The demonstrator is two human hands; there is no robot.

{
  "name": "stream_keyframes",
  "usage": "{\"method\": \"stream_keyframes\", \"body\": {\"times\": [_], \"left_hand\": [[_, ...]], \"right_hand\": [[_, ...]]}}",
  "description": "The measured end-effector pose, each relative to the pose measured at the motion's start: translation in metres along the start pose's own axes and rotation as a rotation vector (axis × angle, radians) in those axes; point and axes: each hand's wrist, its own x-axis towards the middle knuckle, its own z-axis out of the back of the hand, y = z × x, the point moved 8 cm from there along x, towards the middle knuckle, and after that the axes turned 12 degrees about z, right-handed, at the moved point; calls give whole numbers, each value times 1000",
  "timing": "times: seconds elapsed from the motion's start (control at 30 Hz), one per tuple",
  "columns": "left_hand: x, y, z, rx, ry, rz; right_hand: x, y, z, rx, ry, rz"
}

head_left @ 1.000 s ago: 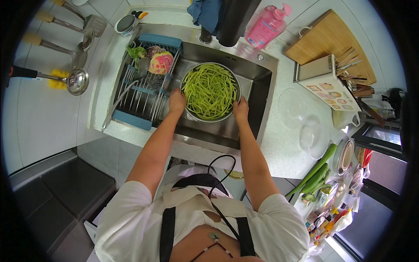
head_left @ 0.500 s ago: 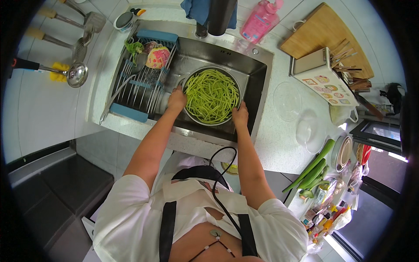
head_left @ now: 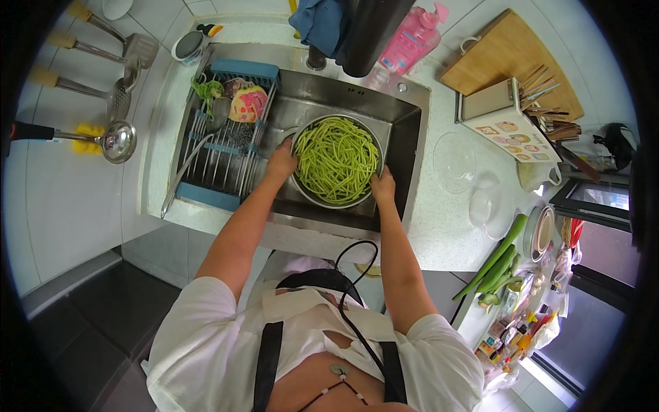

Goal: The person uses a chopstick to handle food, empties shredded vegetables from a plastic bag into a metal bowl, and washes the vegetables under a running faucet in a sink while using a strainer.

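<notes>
A round metal pot (head_left: 294, 178) full of long green beans (head_left: 336, 159) is in the sink. My left hand (head_left: 281, 163) is closed on its left side, just below a metal loop that looks like a handle. On the right side my right hand (head_left: 384, 185) grips the pot's edge, its fingers partly hidden behind the rim. The beans lie in a tangled heap, up to about the rim. Above the pot, the dark faucet (head_left: 367, 41) reaches over the back of the sink.
A drying rack (head_left: 209, 199) with blue ends spans the sink's left side, holding a ladle, greens and a colourful cloth-like item. A pink pump bottle (head_left: 412, 41) stands behind. Clear bowls (head_left: 489, 209) and a chopstick holder (head_left: 504, 120) are on the right counter (head_left: 439, 237).
The view has shifted slightly, so the sink and pot appear a little lower. Both hands keep their hold on the pot, which has barely moved within the sink.
</notes>
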Motion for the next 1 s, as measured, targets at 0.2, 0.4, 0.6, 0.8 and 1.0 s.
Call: {"method": "stream_keyframes", "body": {"times": [0.2,0.4,0.6,0.8,1.0], "left_hand": [[7,-17,4,-102,58,-90],[-10,-69,2,164,-199,-379],[-24,-79,-4,370,-327,-491],[-15,-64,-1,166,-292,-406],[-7,-42,-3,-156,-210,-218]], "right_hand": [[-4,16,6,77,35,-40],[-18,-18,-15,286,69,-322],[-21,-21,-21,344,190,-350],[-27,-3,-15,391,178,-292],[-25,19,17,291,151,-256]]}}
